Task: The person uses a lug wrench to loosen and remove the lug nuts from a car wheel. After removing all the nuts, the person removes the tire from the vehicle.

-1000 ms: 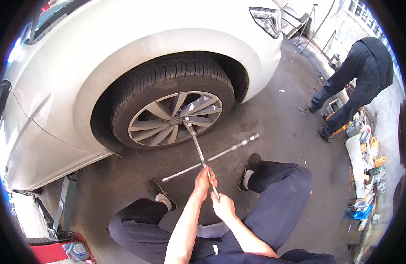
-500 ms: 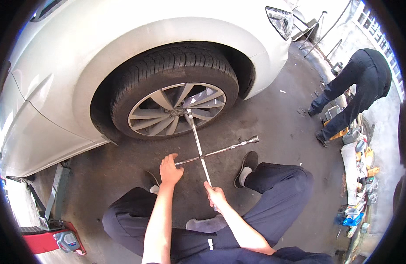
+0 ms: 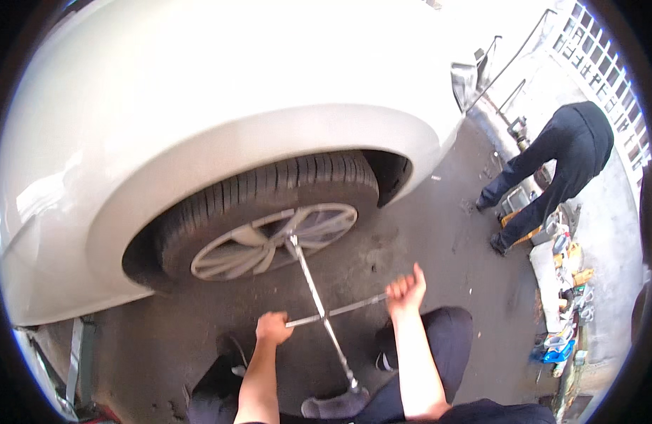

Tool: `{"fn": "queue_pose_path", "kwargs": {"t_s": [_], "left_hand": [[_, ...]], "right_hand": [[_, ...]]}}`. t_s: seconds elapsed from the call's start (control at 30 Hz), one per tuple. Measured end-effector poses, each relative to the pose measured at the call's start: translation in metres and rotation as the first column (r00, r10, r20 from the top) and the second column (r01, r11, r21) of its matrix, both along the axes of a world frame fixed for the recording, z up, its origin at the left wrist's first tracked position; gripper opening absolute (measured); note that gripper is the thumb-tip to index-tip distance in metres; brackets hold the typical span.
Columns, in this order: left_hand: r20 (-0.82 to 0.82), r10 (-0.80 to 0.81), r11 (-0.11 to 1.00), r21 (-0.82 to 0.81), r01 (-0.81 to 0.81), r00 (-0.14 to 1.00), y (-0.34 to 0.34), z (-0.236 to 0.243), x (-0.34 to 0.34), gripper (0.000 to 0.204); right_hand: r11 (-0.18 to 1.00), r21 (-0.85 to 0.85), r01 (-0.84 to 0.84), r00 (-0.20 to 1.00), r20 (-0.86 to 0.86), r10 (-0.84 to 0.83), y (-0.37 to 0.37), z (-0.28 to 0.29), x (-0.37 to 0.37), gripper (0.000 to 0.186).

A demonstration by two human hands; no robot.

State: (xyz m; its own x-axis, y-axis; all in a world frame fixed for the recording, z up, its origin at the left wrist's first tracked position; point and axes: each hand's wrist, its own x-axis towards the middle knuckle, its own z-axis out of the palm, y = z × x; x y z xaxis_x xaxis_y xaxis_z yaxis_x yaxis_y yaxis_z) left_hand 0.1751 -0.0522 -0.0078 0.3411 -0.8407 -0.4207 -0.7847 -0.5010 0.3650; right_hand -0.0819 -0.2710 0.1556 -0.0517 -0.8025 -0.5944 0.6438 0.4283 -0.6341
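One cross-shaped wheel wrench (image 3: 324, 311) of bright, smooth metal lies at the lower centre of the frame, its four slim round bars meeting at a hub; the upper bar's socket sits on the hub of the wheel (image 3: 273, 240). We see our left hand (image 3: 273, 328) with fingers clamped round the left bar, and our right hand (image 3: 406, 290) fisted on the right bar's end. One ribbed black rubber tyre (image 3: 269, 194) rings the silver spoked rim under the glossy white car body (image 3: 220, 92). The floor (image 3: 439, 233) is rough, stained grey concrete. At the upper right one person in dark clothes (image 3: 552, 169) bends over scattered tools (image 3: 566, 283)
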Motion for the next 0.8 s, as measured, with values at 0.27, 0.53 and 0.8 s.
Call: {"fn": "queue_pose_path", "kwargs": {"t_s": [0.27,0.53,0.8], "left_hand": [[-0.076,-0.252,0.958,-0.16,0.238,0.965,0.009,-0.014,0.021,0.025],[-0.117,-0.359,0.874,-0.389,0.29,0.926,-0.017,-0.055,0.037,0.027],[-0.038,-0.596,0.76,-0.347,0.549,0.802,-0.011,-0.03,0.016,0.021]], "right_hand": [[0.996,0.068,0.059,0.994,-0.093,-0.053,0.03,0.041,0.01,0.046],[0.993,-0.042,0.109,0.99,-0.081,-0.112,0.015,0.052,0.032,0.039],[0.978,0.019,0.208,0.965,-0.17,-0.201,0.051,0.044,0.012,0.037]]}}
